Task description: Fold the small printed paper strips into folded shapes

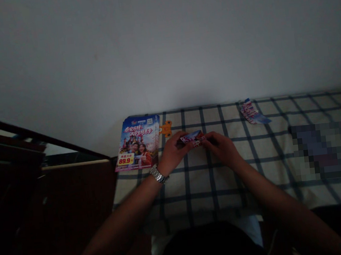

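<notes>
My left hand (173,152) and my right hand (221,147) meet over the checked cloth (254,167), both pinched on a small folded flyer (191,138) held between them. The flyer is coloured blue, pink and white and is folded down to a narrow strip. A metal watch (158,174) sits on my left wrist. Just left of my left hand lies a stack of unfolded flyers (138,148) with a blue picture and a yellow price tag.
A small pile of folded flyers (252,113) lies at the back right of the cloth. An orange figure (166,128) sits beside the flyer stack. A blurred patch (322,150) covers something at the right. Dark wooden furniture (43,189) stands left; a pale wall behind.
</notes>
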Action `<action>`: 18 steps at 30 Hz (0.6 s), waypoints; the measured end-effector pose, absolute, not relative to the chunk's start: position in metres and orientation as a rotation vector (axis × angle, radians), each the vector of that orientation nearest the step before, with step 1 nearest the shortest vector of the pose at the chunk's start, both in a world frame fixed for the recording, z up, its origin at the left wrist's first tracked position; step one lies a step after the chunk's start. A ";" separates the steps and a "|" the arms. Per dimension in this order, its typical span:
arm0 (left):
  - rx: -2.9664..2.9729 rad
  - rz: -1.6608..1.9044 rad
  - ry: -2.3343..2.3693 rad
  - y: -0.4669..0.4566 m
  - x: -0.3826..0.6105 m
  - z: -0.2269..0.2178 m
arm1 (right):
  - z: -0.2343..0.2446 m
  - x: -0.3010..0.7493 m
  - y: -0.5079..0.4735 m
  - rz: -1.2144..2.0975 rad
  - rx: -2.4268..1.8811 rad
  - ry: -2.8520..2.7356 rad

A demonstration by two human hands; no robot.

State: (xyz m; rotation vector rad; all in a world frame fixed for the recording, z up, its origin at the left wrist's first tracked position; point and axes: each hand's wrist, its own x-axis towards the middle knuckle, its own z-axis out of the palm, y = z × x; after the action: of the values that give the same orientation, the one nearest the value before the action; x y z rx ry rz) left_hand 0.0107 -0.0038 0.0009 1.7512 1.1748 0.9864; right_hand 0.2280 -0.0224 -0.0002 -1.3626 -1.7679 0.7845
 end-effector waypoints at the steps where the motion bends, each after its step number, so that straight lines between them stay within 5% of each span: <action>1: 1.736 1.018 1.153 -0.004 0.011 0.001 | -0.001 0.229 -0.022 0.765 -1.364 -1.764; 18: 1.837 1.087 1.129 -0.001 0.006 0.005 | -0.004 0.236 -0.020 0.681 -1.296 -1.769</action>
State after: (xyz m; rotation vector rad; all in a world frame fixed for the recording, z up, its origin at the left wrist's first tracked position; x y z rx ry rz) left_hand 0.0064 -0.0012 0.0047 1.8374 1.1289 1.0865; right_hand 0.2362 -0.0199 -0.0042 -1.2955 -1.7694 0.6813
